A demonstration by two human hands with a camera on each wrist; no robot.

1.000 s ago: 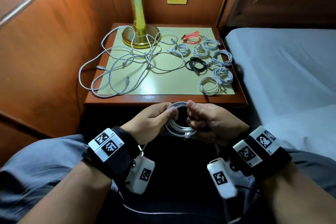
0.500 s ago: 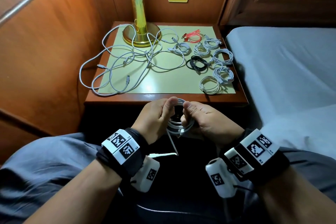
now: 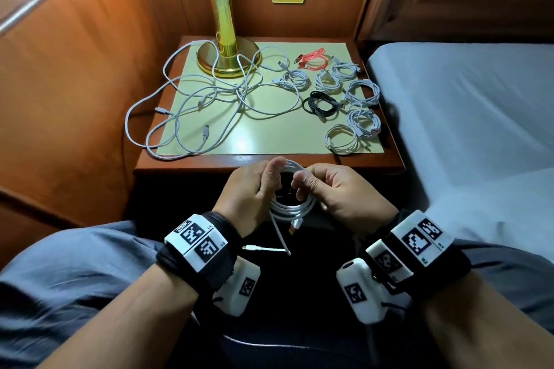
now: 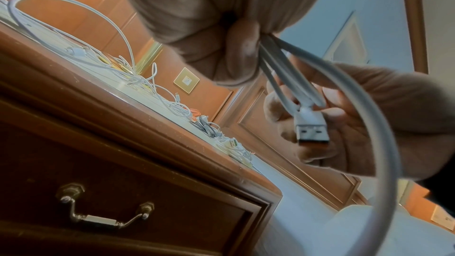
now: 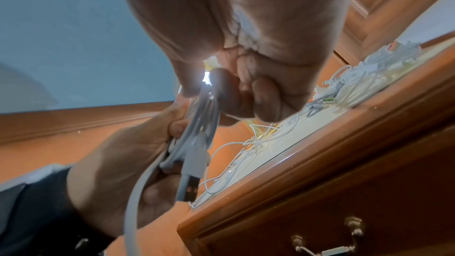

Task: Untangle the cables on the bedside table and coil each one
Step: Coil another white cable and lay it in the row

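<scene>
Low in the frame's centre, both hands grip a smooth white cable [image 3: 295, 207] wound into a round coil: left hand [image 3: 250, 192] and right hand [image 3: 335, 192] pinch its sides. Its flat USB plug [image 4: 310, 127] points downward. Loose cables [image 3: 209, 102] sprawl across the glossy surface [image 3: 269, 141].

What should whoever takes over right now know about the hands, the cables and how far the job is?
Left hand and right hand both grip one white cable, mostly coiled, held in front of the bedside table. Its loose tail hangs below the coil.
Done: a row of coiled cables on the table's right side, white ones plus one black and one red.
Left: finish this coil and set it down, then untangle the loose white cables on the left, some looped by the lamp base.
</scene>
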